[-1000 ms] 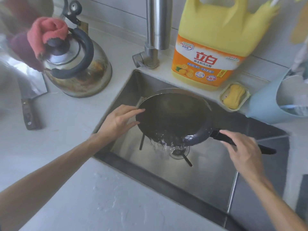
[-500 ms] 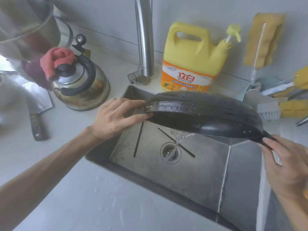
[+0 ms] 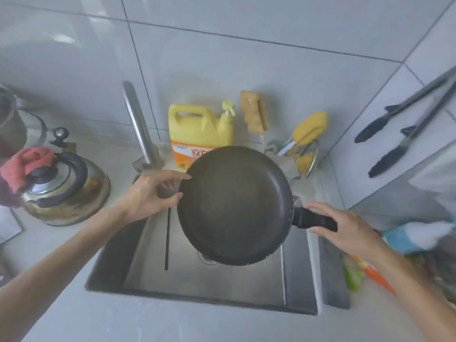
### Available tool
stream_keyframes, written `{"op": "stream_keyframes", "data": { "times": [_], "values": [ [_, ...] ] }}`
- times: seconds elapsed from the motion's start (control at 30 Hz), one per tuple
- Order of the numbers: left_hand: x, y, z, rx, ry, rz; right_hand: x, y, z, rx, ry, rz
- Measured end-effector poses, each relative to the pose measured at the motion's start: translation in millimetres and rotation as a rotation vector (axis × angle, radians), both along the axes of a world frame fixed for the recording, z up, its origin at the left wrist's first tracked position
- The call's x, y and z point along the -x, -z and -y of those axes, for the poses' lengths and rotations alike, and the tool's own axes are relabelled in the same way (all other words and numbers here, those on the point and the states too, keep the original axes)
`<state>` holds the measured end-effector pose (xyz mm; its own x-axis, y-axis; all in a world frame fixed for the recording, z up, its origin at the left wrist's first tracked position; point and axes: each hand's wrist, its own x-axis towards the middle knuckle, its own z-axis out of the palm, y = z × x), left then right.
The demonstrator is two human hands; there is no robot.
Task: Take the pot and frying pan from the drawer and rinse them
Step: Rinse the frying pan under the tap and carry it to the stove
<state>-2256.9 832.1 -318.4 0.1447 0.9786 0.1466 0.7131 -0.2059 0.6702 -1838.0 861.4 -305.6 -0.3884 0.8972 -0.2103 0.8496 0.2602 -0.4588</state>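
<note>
Half a second earlier the frying pan (image 3: 235, 206) was tipped steeply on edge with water running off its low side toward the drain; now it is level, its dark round inside facing up, and no stream falls from it. It also sits higher in view, covering the drain and the lower part of the yellow detergent jug (image 3: 199, 130). The pan is held above the steel sink (image 3: 299, 267) between both hands. The right hand (image 3: 345, 228) closes its grip around the black handle (image 3: 313, 219), which juts out of the pan's right side, so the bowl lies directly left of that grip. The left hand (image 3: 150, 193) holds the opposite rim in a narrow pinch, thumb below and fingertips (image 3: 183, 176) on the upper edge, with the bowl lying to its right. The pan is a shallow circle with a matte, dull black coating and a thin rim showing small pale chips near the handle. The sink is a brushed-metal rectangle with straight walls; a dark thin stick (image 3: 167, 240) lies in it below the left hand. Left of that hand on the pale table (image 3: 98, 317) stands a tarnished, rounded metal kettle (image 3: 66, 191) with a black arched handle and a red cloth (image 3: 24, 165) bunched on it. A shiny tubular tap (image 3: 139, 124) rises behind the left hand.
</note>
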Motion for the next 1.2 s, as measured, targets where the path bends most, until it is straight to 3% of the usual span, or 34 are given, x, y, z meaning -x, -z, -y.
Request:
{"op": "stream_keyframes", "data": {
  "times": [0.27, 0.6, 0.9, 1.2],
  "values": [
    [-74.9, -41.0, -18.8, 0.036, 0.22, 0.143, -71.4, -55.8, 106.0, -0.06, 0.229, -0.081],
    [-329.1, -129.9, -7.5, -0.061, 0.775, 0.126, -211.1, -129.6, 338.2, -0.196, 0.79, 0.019],
    [-637.2, -158.3, 181.8, 0.011, 1.302, 0.185, -318.1, -131.8, 623.5, -0.366, 1.264, 0.004],
    [-875.0, -140.9, 434.1, 0.159, 1.647, 0.188, -410.2, -114.5, 886.9, -0.263, 1.645, 0.021]
  ]
}}
